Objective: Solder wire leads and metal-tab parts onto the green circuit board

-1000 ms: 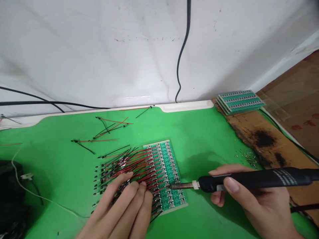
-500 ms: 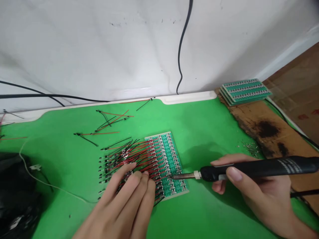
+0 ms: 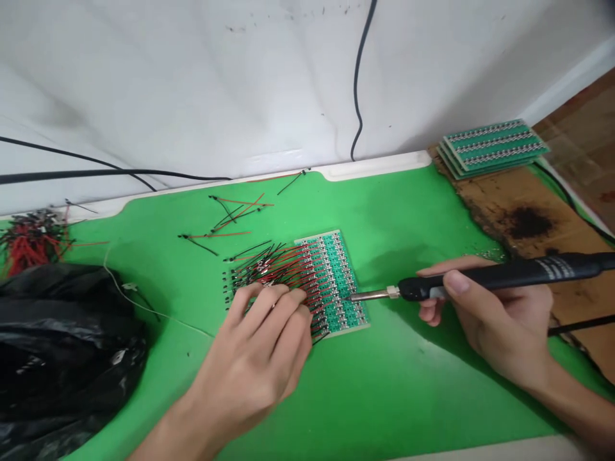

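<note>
A green circuit board point(image 3: 353, 282) lies on the green mat with rows of metal pads across it. Many red and black wires point(image 3: 269, 262) fan out from its left side, with small dark ends at the far left. My left hand point(image 3: 269, 339) rests over them, fingers curled and pressed together around a red wire; the fingertips are partly hidden. Held like a pen in my right hand point(image 3: 490, 314) is a black-handled soldering iron point(image 3: 500, 272). Its metal tip points left and meets the board near the middle row of pads, close to a red wire's end.
Loose wires point(image 3: 230, 214) lie behind the board. At left are a black plastic bag point(image 3: 72, 358) and a bundle of wires point(image 3: 33, 240). Stacked boards point(image 3: 494, 150) sit on scorched cardboard point(image 3: 528, 221) at right. A cable point(image 3: 358, 83) hangs down the white wall.
The view has shifted, so the board and hands appear higher and the wire bundle at left shows. The iron's tip stays at the board, and my left hand stays over the wires.
</note>
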### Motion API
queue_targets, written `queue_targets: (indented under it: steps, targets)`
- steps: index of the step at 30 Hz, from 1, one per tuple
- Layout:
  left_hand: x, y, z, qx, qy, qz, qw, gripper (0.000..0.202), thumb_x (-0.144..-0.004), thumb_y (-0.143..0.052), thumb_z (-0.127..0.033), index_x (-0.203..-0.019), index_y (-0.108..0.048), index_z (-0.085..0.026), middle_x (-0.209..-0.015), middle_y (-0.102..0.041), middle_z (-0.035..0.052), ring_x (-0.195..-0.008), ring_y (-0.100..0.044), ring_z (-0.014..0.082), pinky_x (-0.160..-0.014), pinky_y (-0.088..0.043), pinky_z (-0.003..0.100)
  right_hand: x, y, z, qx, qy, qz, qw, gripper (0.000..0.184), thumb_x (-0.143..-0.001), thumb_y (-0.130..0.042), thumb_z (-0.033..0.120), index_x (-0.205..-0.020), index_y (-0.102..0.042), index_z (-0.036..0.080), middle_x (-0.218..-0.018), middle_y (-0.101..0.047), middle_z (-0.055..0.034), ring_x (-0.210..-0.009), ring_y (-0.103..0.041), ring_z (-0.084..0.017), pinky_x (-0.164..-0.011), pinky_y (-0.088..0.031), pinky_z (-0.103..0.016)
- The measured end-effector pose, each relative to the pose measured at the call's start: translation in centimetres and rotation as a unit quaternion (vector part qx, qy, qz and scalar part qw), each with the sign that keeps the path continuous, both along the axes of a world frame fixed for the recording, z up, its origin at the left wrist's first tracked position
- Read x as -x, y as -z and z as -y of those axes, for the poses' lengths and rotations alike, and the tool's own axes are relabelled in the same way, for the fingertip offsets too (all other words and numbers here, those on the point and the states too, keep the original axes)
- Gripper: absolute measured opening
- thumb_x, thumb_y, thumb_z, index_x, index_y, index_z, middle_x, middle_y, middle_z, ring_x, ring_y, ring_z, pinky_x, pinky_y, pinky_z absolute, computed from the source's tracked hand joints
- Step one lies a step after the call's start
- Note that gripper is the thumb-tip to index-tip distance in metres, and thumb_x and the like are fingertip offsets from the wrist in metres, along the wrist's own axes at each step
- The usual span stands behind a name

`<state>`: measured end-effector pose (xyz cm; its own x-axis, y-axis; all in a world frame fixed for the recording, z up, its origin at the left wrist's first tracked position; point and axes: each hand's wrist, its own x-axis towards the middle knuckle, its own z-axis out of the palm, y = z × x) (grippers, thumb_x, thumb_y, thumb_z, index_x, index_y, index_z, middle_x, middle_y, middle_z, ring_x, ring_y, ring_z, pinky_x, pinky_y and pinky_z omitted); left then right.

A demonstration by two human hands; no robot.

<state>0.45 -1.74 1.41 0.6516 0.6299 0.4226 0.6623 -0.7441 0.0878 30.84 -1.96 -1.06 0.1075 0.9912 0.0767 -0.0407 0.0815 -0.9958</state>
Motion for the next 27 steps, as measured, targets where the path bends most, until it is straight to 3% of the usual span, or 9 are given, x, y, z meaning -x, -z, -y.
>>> queue_targets:
  steps: [4,9,12,16,21,27]
  targets:
    - [-0.4,0.2,0.0,0.044,-0.028,0.060,0.997,0.008,-0.105,-0.070,-0.008,-0.105,-0.067,-0.015,-0.114,-0.080,0.0075,-0.102,-0.068,0.0221,-0.087,-0.054,0.040,-0.2,0.2,-0.2,-0.025,-0.039,-0.004,0.999,0.011,-0.105,-0.083,0.030,-0.105,-0.094,0.029,-0.072,-0.082,-0.0044,-0.053,-0.078,-0.018,-0.047,-0.065,-0.022]
    - [0.2,-0.5,-0.1,0.108,-0.019,0.094,0.990,0.007,-0.106,-0.071,-0.012,-0.108,-0.069,-0.019,-0.120,-0.078,0.0068,-0.106,-0.069,0.0196,-0.093,-0.059,0.039,-0.1,0.2,0.1,-0.013,-0.021,0.001,1.000,0.010,-0.105,-0.084,0.032,-0.104,-0.093,0.028,-0.072,-0.081,-0.0046,-0.053,-0.076,-0.017,-0.047,-0.064,-0.021]
    - [2.5,-2.1,-1.2,0.114,-0.039,0.107,0.987,0.008,-0.108,-0.072,-0.018,-0.114,-0.072,-0.023,-0.124,-0.079,0.0054,-0.109,-0.073,0.0181,-0.097,-0.060,0.037,0.1,0.2,0.4,-0.011,-0.021,0.006,1.000,0.010,-0.104,-0.084,0.032,-0.102,-0.093,0.028,-0.072,-0.080,-0.0047,-0.053,-0.076,-0.017,-0.047,-0.064,-0.021]
    - [7.5,-3.7,-4.6,0.024,-0.166,0.082,0.982,0.008,-0.109,-0.068,-0.025,-0.114,-0.073,-0.027,-0.105,-0.078,0.0013,-0.097,-0.072,0.0204,-0.092,-0.058,0.038,0.0,0.4,0.5,-0.004,-0.027,0.012,1.000,0.011,-0.105,-0.083,0.034,-0.100,-0.093,0.031,-0.072,-0.080,-0.0048,-0.053,-0.075,-0.018,-0.046,-0.064,-0.022]
    - [11.5,-2.9,-8.7,0.077,-0.177,-0.010,0.981,0.019,-0.106,-0.060,-0.032,-0.101,-0.076,-0.024,-0.099,-0.078,0.0053,-0.096,-0.073,0.0258,-0.086,-0.057,0.040,-0.4,0.8,0.2,-0.016,-0.051,0.021,0.998,0.010,-0.104,-0.083,0.031,-0.103,-0.093,0.031,-0.074,-0.082,-0.0068,-0.052,-0.077,-0.020,-0.045,-0.064,-0.023]
    - [10.5,-1.8,-11.3,0.142,-0.170,-0.069,0.973,0.017,-0.101,-0.065,-0.036,-0.104,-0.077,-0.024,-0.104,-0.077,0.0072,-0.104,-0.070,0.0279,-0.096,-0.058,0.042,-0.2,0.6,0.3,-0.013,-0.042,0.016,0.999,0.010,-0.103,-0.084,0.034,-0.101,-0.093,0.030,-0.073,-0.081,-0.0065,-0.052,-0.076,-0.019,-0.045,-0.063,-0.023]
